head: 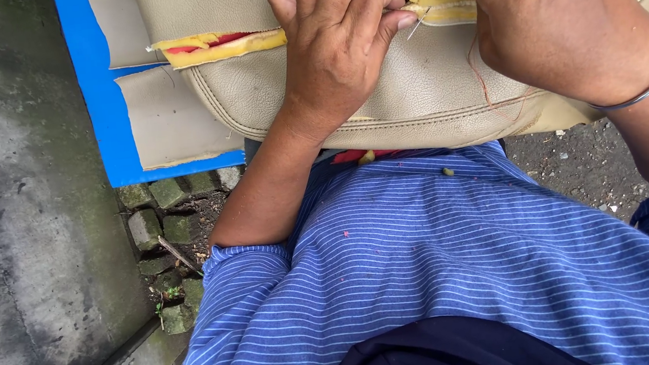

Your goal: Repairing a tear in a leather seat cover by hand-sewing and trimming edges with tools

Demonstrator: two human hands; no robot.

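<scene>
left hand (336,54) pinches needle (418,23) at torn seam of soft, pliable beige seat cushion (379,90), best held beside seam; right hand (554,17) curled on cover, contents unclear.

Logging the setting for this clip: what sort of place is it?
Probably an outdoor, roadside-style upholstery repair spot: worn concrete ground and mossy paving stones lie below, while both hands sew a torn beige seat cushion held at the lap.

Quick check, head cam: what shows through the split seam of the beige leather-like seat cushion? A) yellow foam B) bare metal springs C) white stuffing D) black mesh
A: yellow foam shows along the open seam of the beige leather-like seat cushion, beside where the left hand pinches a thin needle and the right hand presses the cover.
</scene>
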